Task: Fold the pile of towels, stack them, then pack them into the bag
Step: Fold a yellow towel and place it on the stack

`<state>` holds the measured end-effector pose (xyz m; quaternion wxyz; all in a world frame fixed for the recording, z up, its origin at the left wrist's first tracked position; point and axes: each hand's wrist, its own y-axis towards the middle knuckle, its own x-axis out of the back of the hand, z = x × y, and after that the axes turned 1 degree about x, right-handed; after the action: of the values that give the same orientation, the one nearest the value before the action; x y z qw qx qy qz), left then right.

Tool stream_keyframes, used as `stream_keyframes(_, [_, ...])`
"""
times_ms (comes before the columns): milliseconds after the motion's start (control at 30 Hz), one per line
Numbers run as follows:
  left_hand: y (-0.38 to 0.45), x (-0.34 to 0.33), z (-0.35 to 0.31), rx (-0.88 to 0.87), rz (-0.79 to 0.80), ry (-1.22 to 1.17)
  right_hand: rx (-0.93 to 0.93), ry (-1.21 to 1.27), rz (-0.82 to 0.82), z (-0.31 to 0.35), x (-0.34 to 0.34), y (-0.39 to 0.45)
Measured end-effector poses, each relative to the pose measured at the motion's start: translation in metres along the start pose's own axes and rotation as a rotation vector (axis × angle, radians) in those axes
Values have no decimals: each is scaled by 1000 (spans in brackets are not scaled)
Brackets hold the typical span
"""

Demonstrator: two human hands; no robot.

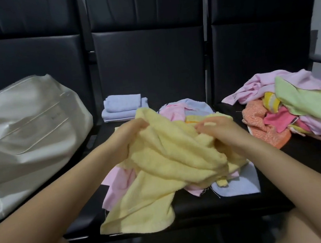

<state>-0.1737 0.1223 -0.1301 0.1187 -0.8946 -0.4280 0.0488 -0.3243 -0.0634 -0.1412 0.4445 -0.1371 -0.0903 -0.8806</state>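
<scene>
Yellow towel, bunched mid-frame, is gripped by our left hand and right hand; its trailing corner may drag loose towels off the seat.

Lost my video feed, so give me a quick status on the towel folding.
Left hand and right hand both grip yellow towel, still bunched. Two blue towels folded. White bag unobstructed.

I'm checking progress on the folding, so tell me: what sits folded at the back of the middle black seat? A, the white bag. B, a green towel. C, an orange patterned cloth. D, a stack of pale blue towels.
D: the small stack of folded pale blue towels lies at the back of the middle black seat.
</scene>
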Motion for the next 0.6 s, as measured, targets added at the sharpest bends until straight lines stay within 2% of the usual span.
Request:
stream_keyframes(100, [5,7,-7,3,80,-223,53,354,-209,3,13,16])
stream_keyframes(167, [11,9,-7,18,87,-266,16,421,-248,5,21,23])
stream_keyframes(267, [21,10,-5,-19,40,-292,-10,357,-106,-4,23,28])
stream_keyframes(433, [40,19,1,-45,-80,-256,-52,69,299,-13,13,20])
stream_keyframes(500, [47,24,4,-63,-110,-233,-19,-98,337,-11,13,16])
stream_keyframes(600, [53,31,4,-129,-100,-167,33,-58,235,-12,17,18])
